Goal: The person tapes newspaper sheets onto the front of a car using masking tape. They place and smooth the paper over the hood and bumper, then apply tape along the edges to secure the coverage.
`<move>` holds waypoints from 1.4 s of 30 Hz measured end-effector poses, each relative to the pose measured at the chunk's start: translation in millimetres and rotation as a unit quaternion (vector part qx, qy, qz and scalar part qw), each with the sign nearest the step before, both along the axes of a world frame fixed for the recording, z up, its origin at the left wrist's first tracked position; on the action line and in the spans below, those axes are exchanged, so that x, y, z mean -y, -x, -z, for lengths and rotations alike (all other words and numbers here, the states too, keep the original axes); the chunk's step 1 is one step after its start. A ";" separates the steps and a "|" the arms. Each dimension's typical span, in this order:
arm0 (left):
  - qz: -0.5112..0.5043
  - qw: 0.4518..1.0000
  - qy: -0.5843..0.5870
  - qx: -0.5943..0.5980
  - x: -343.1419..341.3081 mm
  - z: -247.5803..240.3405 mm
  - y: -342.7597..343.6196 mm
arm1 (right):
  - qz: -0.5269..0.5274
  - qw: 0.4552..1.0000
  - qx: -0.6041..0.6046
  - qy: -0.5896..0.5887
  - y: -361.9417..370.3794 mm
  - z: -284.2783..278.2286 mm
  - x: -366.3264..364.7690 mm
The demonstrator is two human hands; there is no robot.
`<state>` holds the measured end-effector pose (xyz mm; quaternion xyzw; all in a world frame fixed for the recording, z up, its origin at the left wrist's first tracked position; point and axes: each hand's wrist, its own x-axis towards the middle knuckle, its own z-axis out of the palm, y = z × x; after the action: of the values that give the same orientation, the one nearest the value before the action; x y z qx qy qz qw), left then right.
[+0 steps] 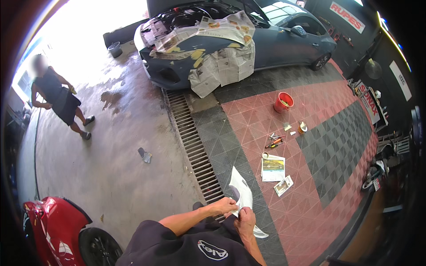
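Close in front of my body, both my hands meet on a white, thin, curved sheet [244, 188], maybe paper; its kind is not clear. My left hand [225, 205] has its fingers closed at the sheet's left edge. Just beside it, my right hand [245, 218] is closed on the same sheet with the thumb up. One pointed end of the sheet rises away from me, while a curled end hangs below my right hand. The fingertips are partly hidden where the two hands come together.
Ahead stands a grey car [284, 48], its bonnet up and its front masked with newspaper [228, 66]. On the tiles lie a red bucket [283, 104], screwdrivers [276, 142] and folded newspapers [273, 168]. A floor grate [188, 137], a red car [60, 230] and a person [57, 95] are leftward.
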<state>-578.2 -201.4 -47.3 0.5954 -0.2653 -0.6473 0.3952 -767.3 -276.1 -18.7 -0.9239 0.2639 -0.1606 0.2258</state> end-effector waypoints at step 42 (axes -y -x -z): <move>-0.447 0.827 0.032 0.338 -444.3 -134.6 32.0 | 0.290 0.915 0.272 -0.071 218.6 -177.0 -107.3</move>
<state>-610.2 242.9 87.3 0.8177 -0.1075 -0.1490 0.5455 -985.9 -168.8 158.3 -0.7091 0.4596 -0.4448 0.2971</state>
